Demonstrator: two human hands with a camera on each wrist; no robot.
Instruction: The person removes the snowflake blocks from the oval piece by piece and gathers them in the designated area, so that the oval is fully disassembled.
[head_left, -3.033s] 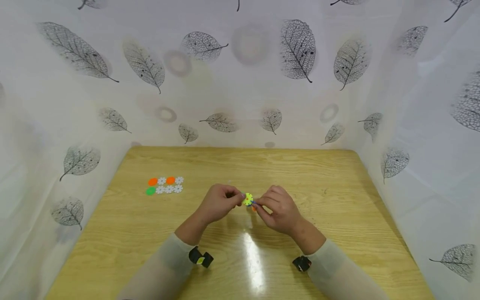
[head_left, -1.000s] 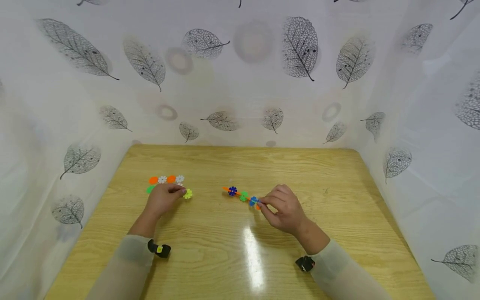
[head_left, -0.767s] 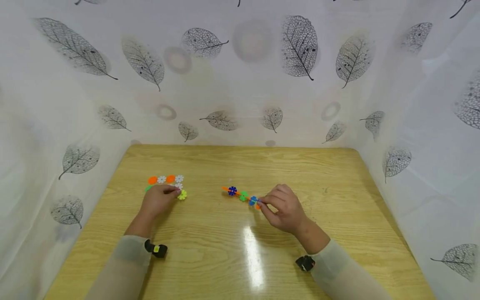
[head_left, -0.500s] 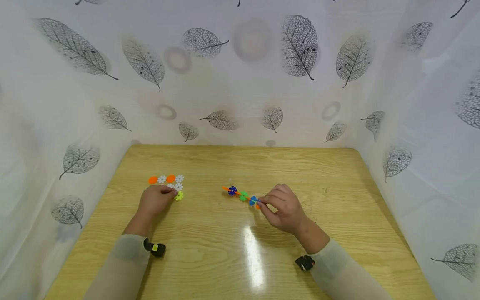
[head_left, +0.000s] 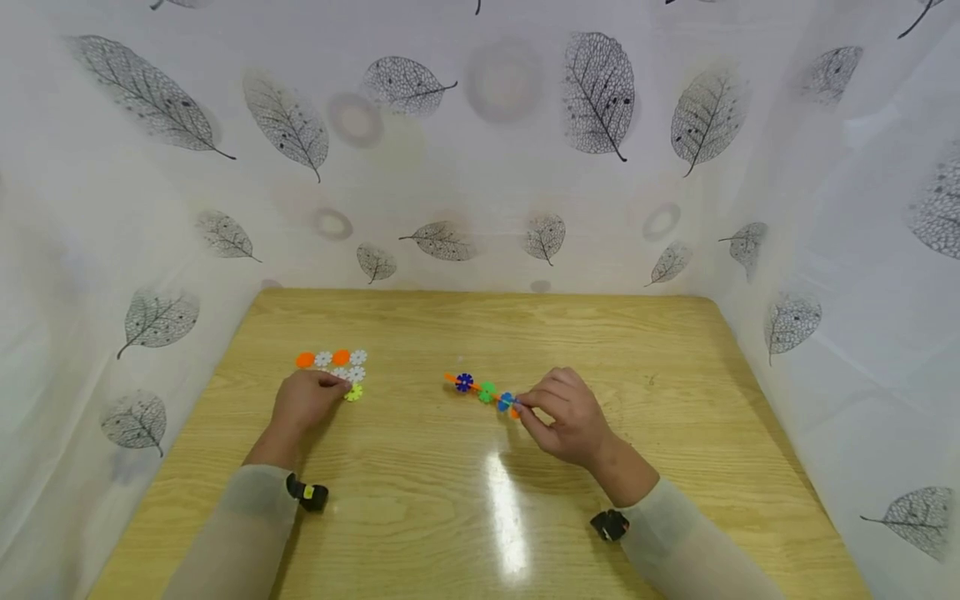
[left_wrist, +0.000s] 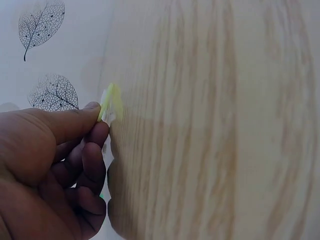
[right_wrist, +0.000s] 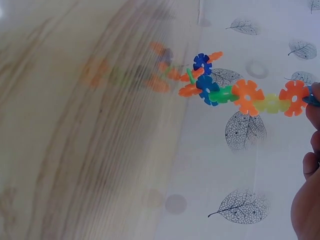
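Toward the table's left side, my left hand (head_left: 303, 404) pinches a yellow snowflake disc (head_left: 355, 392) by its edge, low over the tabletop. In the left wrist view the same disc is edge-on between thumb and index finger. My right hand (head_left: 564, 417), right of centre, pinches a blue disc (right_wrist: 313, 95) at the end of a chain of interlocked snowflake discs (right_wrist: 247, 97). That chain has orange, yellow, green and blue pieces and stretches left past the fingers to a dark blue disc (head_left: 464, 382) and an orange tip.
Just beyond my left hand lie loose discs in rows: white discs (head_left: 357, 357) and orange discs (head_left: 305, 360). The hand covers part of the nearer row. Leaf-printed white cloth (head_left: 480, 167) encloses the wooden table (head_left: 480, 500) at the back and sides.
My left hand carried the yellow disc from beside the right hand to the left, down by the loose discs, lately drifting slightly farther left. The right hand keeps its hold on the chain almost in place.
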